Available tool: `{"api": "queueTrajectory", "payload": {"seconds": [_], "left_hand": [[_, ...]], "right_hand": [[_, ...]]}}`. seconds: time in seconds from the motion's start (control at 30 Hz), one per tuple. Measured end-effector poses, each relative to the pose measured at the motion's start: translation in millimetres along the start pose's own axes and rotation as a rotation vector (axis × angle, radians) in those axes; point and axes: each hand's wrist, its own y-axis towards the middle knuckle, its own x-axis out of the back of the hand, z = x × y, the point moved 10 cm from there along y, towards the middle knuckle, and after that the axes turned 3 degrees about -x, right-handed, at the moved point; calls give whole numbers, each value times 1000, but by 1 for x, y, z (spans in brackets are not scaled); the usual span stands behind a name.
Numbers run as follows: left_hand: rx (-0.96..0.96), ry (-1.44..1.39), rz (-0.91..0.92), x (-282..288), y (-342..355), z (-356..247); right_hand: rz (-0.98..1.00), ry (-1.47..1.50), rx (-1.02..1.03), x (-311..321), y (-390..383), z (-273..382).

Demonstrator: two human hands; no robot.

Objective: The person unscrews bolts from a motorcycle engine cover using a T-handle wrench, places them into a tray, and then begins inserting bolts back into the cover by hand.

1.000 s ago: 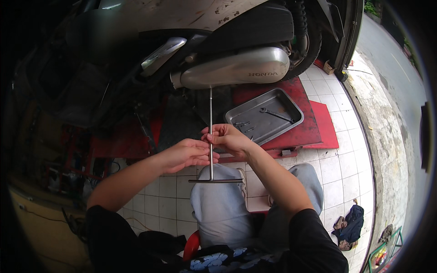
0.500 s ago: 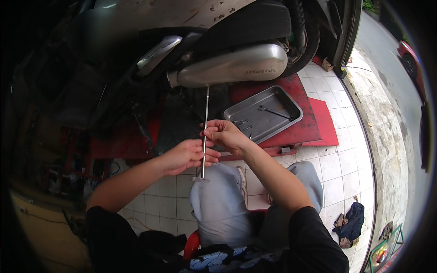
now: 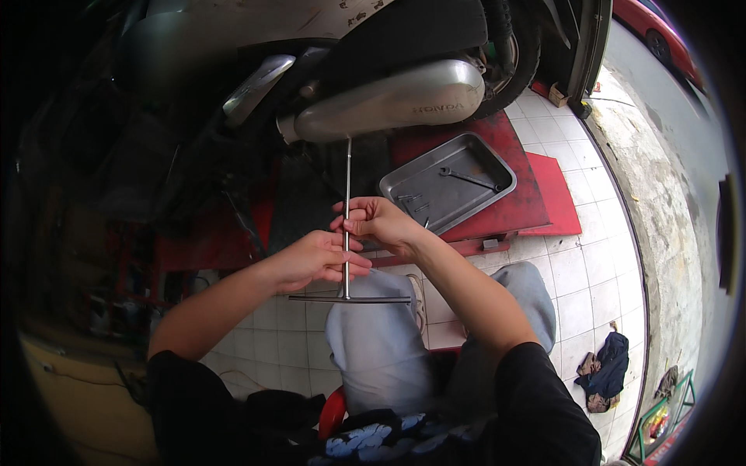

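Observation:
A long T-handle wrench (image 3: 346, 182) points away from me, its far tip at the underside of the scooter's silver engine side cover (image 3: 392, 105). My right hand (image 3: 382, 225) pinches the middle of its shaft between thumb and fingers. Just below, my left hand (image 3: 307, 260) holds the shaft loosely, with the fingers stretched behind it and the thumb near the front. The wrench's crossbar (image 3: 377, 300) lies crosswise over my knee, nearest to me. Whatever the tip engages is too small to make out.
Right of the wrench, a metal tray (image 3: 386, 185) with a combination wrench (image 3: 470, 179) and several small bolts rests on a red lift platform (image 3: 524, 186). A dark cloth (image 3: 604, 373) lies on the white tiled floor. Beyond the kerb, a red car (image 3: 660, 39) is on the road.
The wrench has turned about its shaft, so the crossbar now shows full length sideways instead of end-on. Both hands stay on the shaft. The red car has shifted upward in view.

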Motion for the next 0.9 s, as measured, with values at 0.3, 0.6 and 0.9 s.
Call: {"api": "queueTrajectory", "payload": {"seconds": [0.3, 0.6, 0.9], "left_hand": [[74, 166, -95, 10, 1, 3], [136, 242, -48, -3, -1, -2], [39, 12, -32, 0, 6, 0]], "right_hand": [[-218, -167, -88, 27, 16, -22], [-128, -113, -68, 14, 5, -15], [18, 49, -17, 4, 7, -3]]}}
